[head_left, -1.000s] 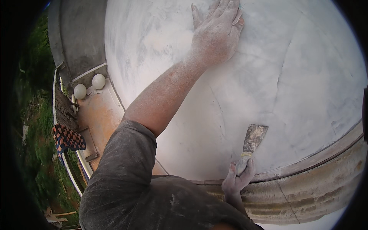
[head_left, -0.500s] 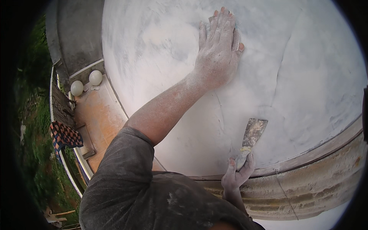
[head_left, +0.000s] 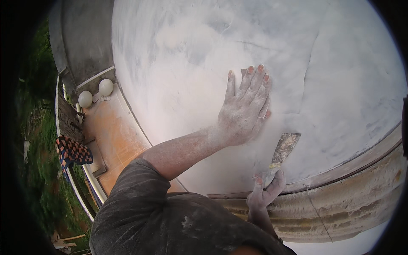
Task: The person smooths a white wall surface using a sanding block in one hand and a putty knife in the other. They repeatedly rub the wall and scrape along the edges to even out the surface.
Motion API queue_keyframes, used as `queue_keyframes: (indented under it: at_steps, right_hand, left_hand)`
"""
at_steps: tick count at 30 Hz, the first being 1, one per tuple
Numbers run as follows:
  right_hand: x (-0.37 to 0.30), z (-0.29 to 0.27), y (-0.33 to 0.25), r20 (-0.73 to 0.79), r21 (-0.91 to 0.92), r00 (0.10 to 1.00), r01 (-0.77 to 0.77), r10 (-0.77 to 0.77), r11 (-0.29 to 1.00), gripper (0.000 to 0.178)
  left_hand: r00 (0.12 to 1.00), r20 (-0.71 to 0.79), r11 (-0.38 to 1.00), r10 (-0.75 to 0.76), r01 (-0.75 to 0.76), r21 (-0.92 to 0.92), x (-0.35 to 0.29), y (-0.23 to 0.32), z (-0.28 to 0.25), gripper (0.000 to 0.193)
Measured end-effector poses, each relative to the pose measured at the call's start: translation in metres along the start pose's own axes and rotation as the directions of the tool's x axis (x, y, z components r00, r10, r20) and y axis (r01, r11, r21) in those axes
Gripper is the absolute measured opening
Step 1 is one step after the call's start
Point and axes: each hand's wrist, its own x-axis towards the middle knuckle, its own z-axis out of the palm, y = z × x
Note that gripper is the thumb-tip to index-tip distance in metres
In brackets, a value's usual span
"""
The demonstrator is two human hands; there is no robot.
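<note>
My left hand (head_left: 244, 110), coated in white dust, lies with its fingers stretched against a white plastered wall (head_left: 178, 63). Under the palm it presses what looks like a folded piece of sandpaper (head_left: 243, 72); only a small dark edge shows above the fingertips. Lower and to the right, my right hand (head_left: 265, 193) grips a putty knife (head_left: 286, 146) by its handle. The knife's worn, plaster-stained blade points up, close in front of the wall. Most of the sandpaper is hidden by my left hand.
Left of the wall runs a dusty orange-tiled ledge (head_left: 112, 131) with two white globes (head_left: 106, 87) at its far end. A checkered cloth (head_left: 73, 151) hangs over the railing, with greenery beyond. A corrugated sheet (head_left: 340, 212) edges the wall at lower right.
My left hand has slid down the wall toward me, its elbow bending more. The right hand and putty knife have barely shifted.
</note>
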Motion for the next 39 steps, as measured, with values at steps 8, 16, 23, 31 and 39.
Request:
queue_keyframes:
  at_steps: [8, 16, 23, 31, 39]
  right_hand:
    - [0.002, -0.017, 0.000, 0.129, 0.233, 0.991, 0.006, -0.037, 0.972, 0.068]
    - [0.005, -0.035, -0.020, 0.054, 0.307, 0.993, 0.081, -0.102, 0.948, 0.073]
    - [0.002, -0.048, -0.011, 0.216, 0.320, 0.962, 0.092, -0.168, 0.943, 0.068]
    - [0.011, -0.057, -0.009, 0.275, -0.092, 0.887, 0.409, -0.372, 0.908, 0.058]
    - [0.007, -0.046, -0.010, 0.135, 0.307, 0.973, 0.136, -0.185, 0.942, 0.057]
  left_hand:
    - [0.998, -0.025, 0.984, 0.056, -0.051, 0.169, 0.028, -0.010, -0.009, 0.064]
    - [0.962, 0.271, 0.999, -0.040, 0.033, 0.028, -0.087, 0.068, 0.021, 0.066]
    - [0.994, -0.054, 0.989, -0.092, 0.097, 0.109, 0.019, 0.020, 0.016, 0.072]
    - [0.984, 0.143, 0.995, -0.102, 0.099, 0.034, -0.119, 0.080, 0.038, 0.071]
    - [0.962, -0.071, 0.953, -0.264, 0.272, 0.134, 0.001, 0.015, 0.016, 0.069]
